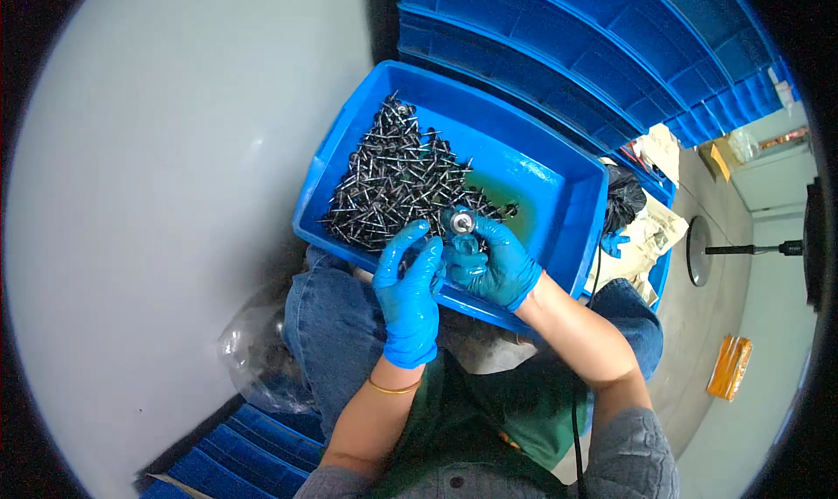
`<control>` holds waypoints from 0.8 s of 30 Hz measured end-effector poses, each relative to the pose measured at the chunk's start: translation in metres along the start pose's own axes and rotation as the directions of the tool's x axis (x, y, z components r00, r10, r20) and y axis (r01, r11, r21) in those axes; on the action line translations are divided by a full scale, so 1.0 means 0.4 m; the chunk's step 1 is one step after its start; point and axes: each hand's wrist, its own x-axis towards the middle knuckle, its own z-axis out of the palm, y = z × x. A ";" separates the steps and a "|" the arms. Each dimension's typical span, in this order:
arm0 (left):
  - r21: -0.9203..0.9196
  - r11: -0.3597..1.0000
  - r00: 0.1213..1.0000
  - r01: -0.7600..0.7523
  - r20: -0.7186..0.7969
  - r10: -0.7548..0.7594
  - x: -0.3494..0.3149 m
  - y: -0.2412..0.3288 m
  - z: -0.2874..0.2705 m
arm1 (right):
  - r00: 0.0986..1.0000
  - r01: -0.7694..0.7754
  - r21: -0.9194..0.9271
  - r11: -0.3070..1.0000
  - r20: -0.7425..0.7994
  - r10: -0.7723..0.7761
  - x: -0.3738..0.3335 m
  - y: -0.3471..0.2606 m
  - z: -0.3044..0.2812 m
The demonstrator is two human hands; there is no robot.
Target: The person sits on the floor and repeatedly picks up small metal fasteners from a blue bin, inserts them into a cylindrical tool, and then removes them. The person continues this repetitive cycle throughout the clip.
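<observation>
Both my hands wear wet blue gloves and are close together over the near side of a blue plastic bin (566, 263). My right hand (493, 270) is closed around a small round metal part (462, 223) with a hole in its shiny end face, which points up. Just left of it, my left hand (407, 294) has its fingers bent and apart, with no held thing showing between them. A heap of dark metal parts with thin shiny stems (397, 176) fills the left side of the bin, right by my fingertips.
Greenish-brown liquid (515, 206) lies on the bin floor at right. Stacked blue crates (541, 45) rise behind it. A pale wall (175, 167) stands at left, above a clear plastic bag (262, 351). At right are a black bag (622, 198) and a round-based stand (698, 251).
</observation>
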 end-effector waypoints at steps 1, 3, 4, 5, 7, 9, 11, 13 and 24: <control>0.017 1.000 1.000 -0.012 -0.009 0.012 -0.003 0.000 0.005 | 1.000 0.017 -0.008 1.000 0.010 -0.017 -0.006 0.005 0.000; 0.050 0.998 0.999 -0.037 -0.028 0.039 -0.009 0.003 0.015 | 0.997 0.064 -0.007 0.998 -0.034 -0.064 -0.016 0.013 0.016; 0.100 0.992 0.997 -0.077 -0.020 0.079 -0.009 0.000 0.014 | 0.999 0.042 0.003 0.999 -0.009 -0.042 -0.019 0.013 0.013; 0.148 0.982 0.993 -0.116 -0.010 0.119 -0.007 -0.005 0.010 | 1.000 0.019 0.013 1.000 0.017 -0.019 -0.020 0.013 0.009; 0.204 0.965 0.986 -0.167 0.004 0.169 -0.004 -0.012 0.006 | 1.000 0.004 0.015 1.000 0.018 -0.005 -0.023 0.015 0.007; 0.221 0.957 0.981 -0.190 0.010 0.193 0.000 -0.014 0.004 | 0.999 0.019 0.003 1.000 -0.029 -0.019 -0.026 0.020 0.007; 0.275 0.931 0.970 -0.239 0.029 0.240 0.005 -0.010 -0.001 | 0.957 0.055 0.019 0.998 -0.286 -0.047 -0.036 0.041 0.092; 0.311 0.915 0.966 -0.259 0.083 0.245 0.011 -0.010 -0.003 | 0.933 0.079 -0.150 0.986 -0.336 -0.126 -0.036 0.047 0.096; 0.375 0.890 0.956 -0.260 0.232 0.182 0.014 0.016 -0.004 | 0.994 0.009 -0.080 0.997 -0.107 -0.018 -0.032 0.040 0.021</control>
